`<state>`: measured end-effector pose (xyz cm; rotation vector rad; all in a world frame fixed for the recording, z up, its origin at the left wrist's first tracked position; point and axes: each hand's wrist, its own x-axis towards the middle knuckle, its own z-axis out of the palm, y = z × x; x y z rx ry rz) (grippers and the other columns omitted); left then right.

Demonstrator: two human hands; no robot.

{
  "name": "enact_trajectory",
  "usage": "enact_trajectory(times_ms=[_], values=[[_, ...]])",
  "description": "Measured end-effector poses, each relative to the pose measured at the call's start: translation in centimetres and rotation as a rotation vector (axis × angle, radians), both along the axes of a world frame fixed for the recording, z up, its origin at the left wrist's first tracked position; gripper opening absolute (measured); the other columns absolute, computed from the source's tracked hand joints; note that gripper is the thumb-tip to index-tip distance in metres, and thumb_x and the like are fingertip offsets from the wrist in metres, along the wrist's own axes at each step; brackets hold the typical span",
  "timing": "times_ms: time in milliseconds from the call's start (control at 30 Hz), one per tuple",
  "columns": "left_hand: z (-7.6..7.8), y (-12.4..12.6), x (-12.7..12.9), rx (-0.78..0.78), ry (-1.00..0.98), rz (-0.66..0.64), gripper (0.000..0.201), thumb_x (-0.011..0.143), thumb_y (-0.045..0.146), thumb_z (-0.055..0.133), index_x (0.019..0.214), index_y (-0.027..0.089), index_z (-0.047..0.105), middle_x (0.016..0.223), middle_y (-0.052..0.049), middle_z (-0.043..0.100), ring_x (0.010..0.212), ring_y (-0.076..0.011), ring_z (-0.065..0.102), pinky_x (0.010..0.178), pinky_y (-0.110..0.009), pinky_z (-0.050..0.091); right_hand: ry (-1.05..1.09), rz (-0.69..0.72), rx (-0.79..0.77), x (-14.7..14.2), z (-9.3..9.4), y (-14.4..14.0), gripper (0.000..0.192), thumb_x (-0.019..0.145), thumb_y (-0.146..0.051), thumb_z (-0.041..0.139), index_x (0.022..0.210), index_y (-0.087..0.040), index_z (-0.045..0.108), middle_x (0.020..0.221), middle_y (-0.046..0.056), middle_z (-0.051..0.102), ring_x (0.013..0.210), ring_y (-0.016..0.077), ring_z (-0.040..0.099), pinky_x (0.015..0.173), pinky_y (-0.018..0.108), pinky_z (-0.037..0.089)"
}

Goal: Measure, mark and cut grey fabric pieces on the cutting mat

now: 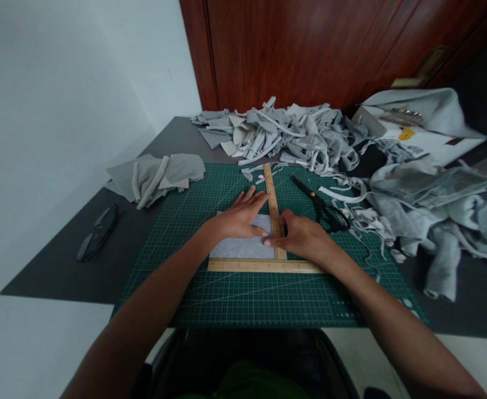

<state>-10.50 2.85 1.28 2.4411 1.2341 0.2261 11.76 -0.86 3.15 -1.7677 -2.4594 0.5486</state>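
Below our forearms lies the green cutting mat (227,299), where our left hand (239,218) presses spread fingers flat on the grey cloth (243,248) to pin it, while our right hand (299,237) pinches something small against the wooden square ruler (273,208) bordering the cloth.

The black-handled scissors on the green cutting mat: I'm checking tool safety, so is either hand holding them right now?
No. The black-handled scissors lie untouched on the green cutting mat, while the right hand steadies the wooden L-shaped ruler and the left hand presses the grey fabric piece.
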Motion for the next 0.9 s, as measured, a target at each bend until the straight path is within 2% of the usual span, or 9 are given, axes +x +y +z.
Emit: enact_trajectory(times_ms=[133,267,433,567,633,767,900], values=[[0.2,-0.2,0.1,-0.004,0.015,0.011,0.114,0.083,0.044,0.081,0.169,0.022,0.009,0.178,-0.018,0.015,0.165,-0.0398,-0.005,0.131,-0.059,0.013,-0.010,-0.066,-0.056,1.4,0.2,1.0,0.055,0.080,-0.059,0.081,0.112,-0.019,0.059,0.098,0.012,0.078,0.084,0.0290,0.074,0.060,0.032,0.042],[0.1,-0.2,0.1,0.019,0.020,0.013,0.115,0.083,0.046,0.082,0.169,0.022,0.011,0.177,-0.018,0.017,0.165,-0.0392,-0.002,0.131,-0.057,0.015,-0.068,-0.119,-0.042,3.4,-0.1,2.6,0.052,0.085,-0.051,0.080,0.119,-0.016,0.063,0.101,0.014,0.079,0.091,0.0294,0.075,0.069,0.033,0.048],[-0.5,0.0,-0.1,0.038,0.029,0.001,0.110,0.086,0.046,0.080,0.169,0.021,0.012,0.175,-0.022,0.022,0.164,-0.0373,0.013,0.131,-0.058,0.016,-0.141,-0.186,-0.034,4.9,-0.2,3.9,0.027,0.092,-0.043,0.074,0.101,-0.018,0.075,0.100,0.013,0.081,0.092,0.0283,0.076,0.071,0.033,0.048],[-1.0,0.3,-0.5,0.043,-0.028,-0.012,0.106,0.088,0.051,0.076,0.169,0.022,0.015,0.175,-0.019,0.025,0.164,-0.0351,0.014,0.131,-0.055,0.016,-0.128,-0.186,-0.050,5.4,-0.4,4.5,0.026,0.089,-0.044,0.077,0.092,-0.018,0.080,0.092,0.012,0.082,0.086,0.0264,0.076,0.066,0.031,0.048],[-1.0,0.5,-0.7,0.044,-0.092,0.016,0.095,0.092,0.054,0.070,0.168,0.022,0.022,0.173,-0.017,0.031,0.163,-0.0344,0.023,0.130,-0.052,0.023,-0.079,-0.181,-0.078,5.7,-0.5,4.8,0.024,0.087,-0.042,0.079,0.088,-0.018,0.081,0.084,0.009,0.081,0.078,0.0237,0.075,0.061,0.029,0.046],[-0.5,1.4,-1.3,0.179,-0.301,0.176,0.070,0.096,0.041,0.068,0.159,0.023,0.044,0.160,-0.014,0.054,0.147,-0.0314,0.053,0.121,-0.047,0.043,-0.017,-0.141,-0.133,6.2,-0.6,5.2,0.024,0.088,-0.040,0.077,0.077,-0.019,0.081,0.070,0.005,0.078,0.065,0.0195,0.070,0.054,0.027,0.043],[-0.1,3.0,-2.8,0.378,-0.540,0.507,0.044,0.094,0.032,0.070,0.136,0.023,0.064,0.131,-0.012,0.074,0.120,-0.0280,0.071,0.107,-0.045,0.054,-0.095,-0.170,-0.086,5.7,-0.3,4.7,0.033,0.093,-0.047,0.072,0.075,-0.020,0.080,0.074,0.009,0.079,0.069,0.0220,0.073,0.056,0.028,0.044]])
